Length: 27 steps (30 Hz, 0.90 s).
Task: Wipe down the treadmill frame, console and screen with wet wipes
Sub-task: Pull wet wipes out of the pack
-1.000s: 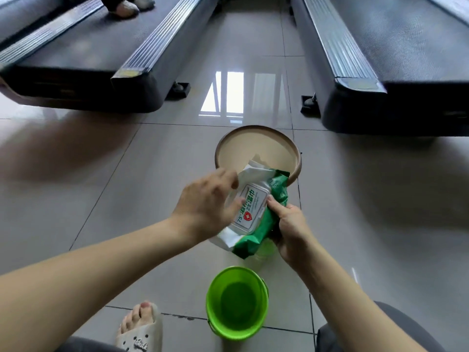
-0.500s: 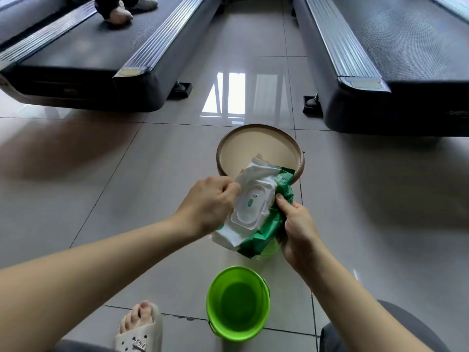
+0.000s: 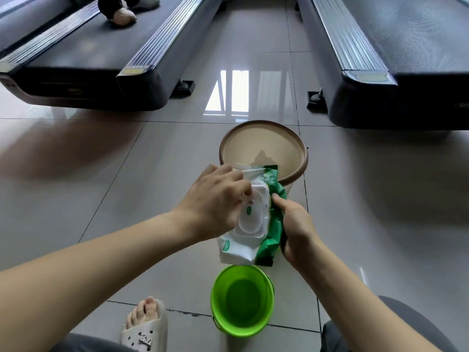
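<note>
Wipes pack [image 3: 238, 246]: white-green, lid [image 3: 251, 217] shut.
Left hand [image 3: 215, 199]: pinching lid edge.
Right hand [image 3: 297, 231]: grasping green side.
Bucket [image 3: 241, 301]: green, upright.
Basin [image 3: 264, 146]: tan.

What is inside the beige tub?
The beige tub shows only a bare bottom with a shadow. The wet wipes pack hides its near side, so anything there is unseen.

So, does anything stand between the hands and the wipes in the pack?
Yes: the lid looks closed over the opening of the pack, so no wipe shows. The left hand has its fingers curled at the lid's upper edge; the right hand grips the pack's green side. Nothing else blocks them.
</note>
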Each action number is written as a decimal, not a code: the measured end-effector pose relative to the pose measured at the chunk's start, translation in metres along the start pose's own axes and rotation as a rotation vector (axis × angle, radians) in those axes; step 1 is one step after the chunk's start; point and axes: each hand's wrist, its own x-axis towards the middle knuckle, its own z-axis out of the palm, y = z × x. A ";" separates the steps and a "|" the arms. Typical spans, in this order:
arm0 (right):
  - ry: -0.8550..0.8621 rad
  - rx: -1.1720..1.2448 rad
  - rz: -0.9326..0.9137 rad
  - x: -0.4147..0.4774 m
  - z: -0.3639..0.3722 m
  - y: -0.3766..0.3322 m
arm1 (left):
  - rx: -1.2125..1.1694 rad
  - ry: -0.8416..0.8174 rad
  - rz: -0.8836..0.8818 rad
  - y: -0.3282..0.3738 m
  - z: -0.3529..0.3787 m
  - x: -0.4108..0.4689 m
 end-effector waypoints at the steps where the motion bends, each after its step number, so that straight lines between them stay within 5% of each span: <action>1: -0.002 -0.006 -0.007 -0.001 0.000 0.000 | -0.054 -0.016 -0.020 0.001 0.000 0.001; 15: -0.030 -0.095 -0.080 -0.005 0.003 0.001 | -0.206 -0.127 -0.271 0.008 0.003 0.006; 20: -0.116 -0.088 -0.149 -0.010 0.006 0.003 | -0.093 -0.027 -0.089 0.010 -0.003 -0.002; 27: 0.088 -0.043 -0.118 -0.006 0.002 0.000 | -0.129 0.049 0.215 0.015 -0.008 -0.014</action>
